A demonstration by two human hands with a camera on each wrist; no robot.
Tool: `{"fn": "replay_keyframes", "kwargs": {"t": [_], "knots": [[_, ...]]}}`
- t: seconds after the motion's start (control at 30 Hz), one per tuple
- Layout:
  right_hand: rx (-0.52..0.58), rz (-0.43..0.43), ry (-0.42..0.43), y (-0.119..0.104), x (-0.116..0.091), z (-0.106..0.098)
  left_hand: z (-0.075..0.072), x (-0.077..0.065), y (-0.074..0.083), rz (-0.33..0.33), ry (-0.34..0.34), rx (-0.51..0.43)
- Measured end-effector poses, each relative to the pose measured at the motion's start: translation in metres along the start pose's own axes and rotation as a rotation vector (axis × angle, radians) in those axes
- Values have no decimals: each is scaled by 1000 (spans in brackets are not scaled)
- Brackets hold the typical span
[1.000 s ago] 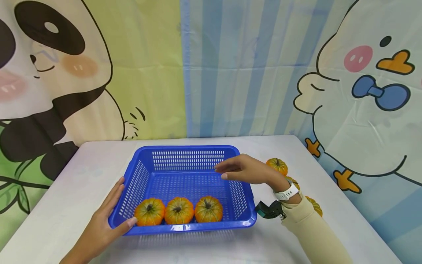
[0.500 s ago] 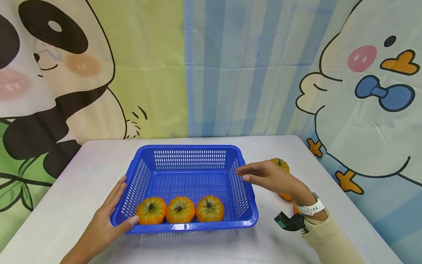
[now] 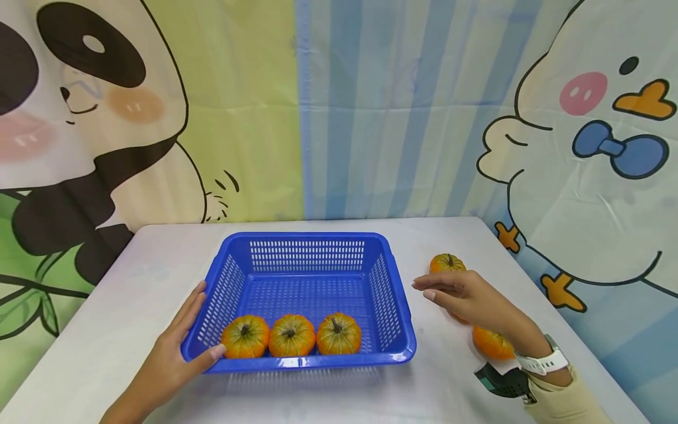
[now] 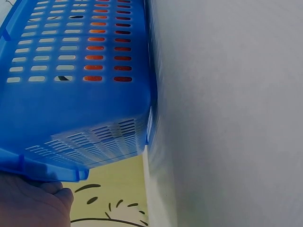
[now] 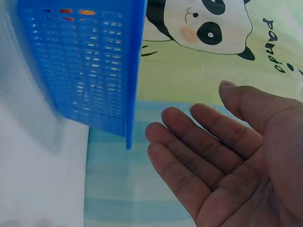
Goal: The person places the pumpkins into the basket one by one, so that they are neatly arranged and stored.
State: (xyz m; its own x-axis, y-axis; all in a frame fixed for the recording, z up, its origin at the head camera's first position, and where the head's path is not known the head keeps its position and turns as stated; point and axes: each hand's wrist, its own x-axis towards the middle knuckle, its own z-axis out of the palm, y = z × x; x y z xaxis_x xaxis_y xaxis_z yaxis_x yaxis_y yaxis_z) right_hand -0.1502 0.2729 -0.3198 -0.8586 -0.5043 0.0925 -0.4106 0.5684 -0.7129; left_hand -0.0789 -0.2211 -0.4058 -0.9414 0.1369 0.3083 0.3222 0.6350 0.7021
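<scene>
One beige sleeve [image 3: 569, 397]: right arm, bottom edge; a white watch [image 3: 542, 360] and a dark wrist device [image 3: 503, 383] at its cuff.
Left hand [image 3: 172, 353]: touches the basket at its near left corner; grip unclenched, fingers straight along the left side, thumb on the front rim.
Front row of pumpkins [image 3: 292, 335]: three, orange with green-yellow ribs, side by side inside the basket along its near wall, stems up.
Basket [image 3: 365, 360]: blue plastic, slotted walls, upright on the white tabletop [image 3: 439, 388]; orange shows through the slots in the left wrist view.
Near loose pumpkin [image 3: 492, 343]: on the tabletop, right of the basket, partly hidden by the right arm.
Right hand [image 3: 466, 297]: apart from the basket, to its right; grip slack, fingers extended, thumb spread.
Middle loose pumpkin: only a sliver shows under the right hand.
Far loose pumpkin [image 3: 447, 262]: just beyond the right hand.
Backdrop [image 3: 349, 118]: printed cloth; panda left, blue stripes centre, white bird with blue bow tie right.
</scene>
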Motion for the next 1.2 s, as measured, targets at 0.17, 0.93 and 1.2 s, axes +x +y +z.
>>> {"fn": "replay_keyframes", "kwargs": {"t": [0.17, 0.93, 1.2], "knots": [[17, 34, 20, 8, -17, -2, 1, -1, -1, -5, 1, -19], [-189, 242, 270, 53, -75, -12, 0, 0, 2, -44, -12, -12], [-269, 334, 323, 82, -91, -19, 0, -2, 2, -5, 4, -36]]}}
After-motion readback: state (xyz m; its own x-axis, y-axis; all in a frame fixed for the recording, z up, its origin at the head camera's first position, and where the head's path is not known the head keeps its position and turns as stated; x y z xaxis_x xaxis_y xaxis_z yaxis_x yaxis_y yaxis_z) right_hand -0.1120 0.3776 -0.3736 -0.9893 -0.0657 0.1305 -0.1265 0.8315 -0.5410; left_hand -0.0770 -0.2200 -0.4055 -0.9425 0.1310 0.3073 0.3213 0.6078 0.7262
